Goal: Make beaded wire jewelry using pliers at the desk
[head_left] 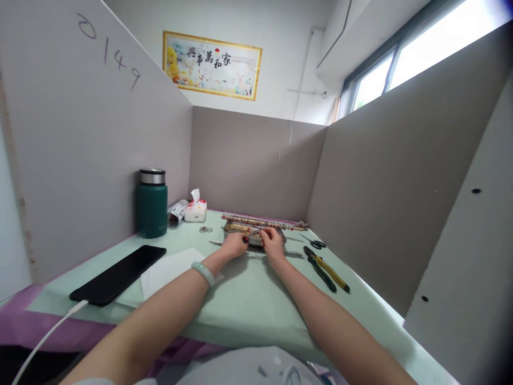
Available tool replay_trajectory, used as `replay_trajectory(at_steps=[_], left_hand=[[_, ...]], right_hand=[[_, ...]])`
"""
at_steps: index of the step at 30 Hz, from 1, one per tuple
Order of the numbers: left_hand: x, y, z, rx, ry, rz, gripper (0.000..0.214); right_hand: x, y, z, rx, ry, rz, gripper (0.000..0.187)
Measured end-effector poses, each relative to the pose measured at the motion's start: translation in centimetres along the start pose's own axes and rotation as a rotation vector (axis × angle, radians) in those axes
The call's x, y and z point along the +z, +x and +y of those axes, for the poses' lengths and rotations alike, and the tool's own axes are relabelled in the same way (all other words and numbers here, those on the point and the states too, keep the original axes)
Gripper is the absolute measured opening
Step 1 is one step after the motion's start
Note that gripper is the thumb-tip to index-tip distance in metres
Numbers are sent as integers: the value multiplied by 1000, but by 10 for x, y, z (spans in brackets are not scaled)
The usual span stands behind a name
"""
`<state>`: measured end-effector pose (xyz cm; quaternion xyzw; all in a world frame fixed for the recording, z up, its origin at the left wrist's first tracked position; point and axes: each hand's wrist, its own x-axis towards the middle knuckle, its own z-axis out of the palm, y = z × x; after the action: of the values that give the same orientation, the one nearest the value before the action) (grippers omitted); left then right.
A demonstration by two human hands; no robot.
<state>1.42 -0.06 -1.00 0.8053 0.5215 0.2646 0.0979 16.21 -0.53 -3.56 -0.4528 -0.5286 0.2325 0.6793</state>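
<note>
Both my hands reach to the far middle of the pale green table point(248, 299). My left hand point(234, 245) is closed around a thin metal tool that points right over a shallow tray of beads point(236, 228). My right hand point(272, 240) is pinched shut at the tray's near edge, its fingertips meeting the tool's tip; what it holds is too small to make out. A pale jade bangle point(204, 273) sits on my left wrist. Behind the tray lies a long strand of beads point(260, 221).
A black phone point(120, 274) on a white cable lies at the left, by a white sheet point(168, 270). A dark green flask point(151, 203) and tissue pack point(195, 209) stand at the back left. Pliers point(326, 268) and small scissors point(315, 243) lie at the right. Grey partitions wall three sides.
</note>
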Motion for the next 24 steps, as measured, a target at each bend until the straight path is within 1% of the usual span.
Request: replay_trajectory(at_steps=[6, 14, 18, 24], left_hand=[[0, 1, 0, 28, -50, -1, 21], [-1, -1, 2, 47, -61, 1, 22], [-4, -3, 4, 27, -59, -16, 21], [-6, -6, 7, 15, -84, -19, 20]], right_hand=[[0, -1, -4, 33, 17, 6, 25], [1, -2, -6, 58, 51, 3, 27], [2, -3, -8, 80, 87, -4, 28], [3, -8, -16, 134, 162, -32, 27]])
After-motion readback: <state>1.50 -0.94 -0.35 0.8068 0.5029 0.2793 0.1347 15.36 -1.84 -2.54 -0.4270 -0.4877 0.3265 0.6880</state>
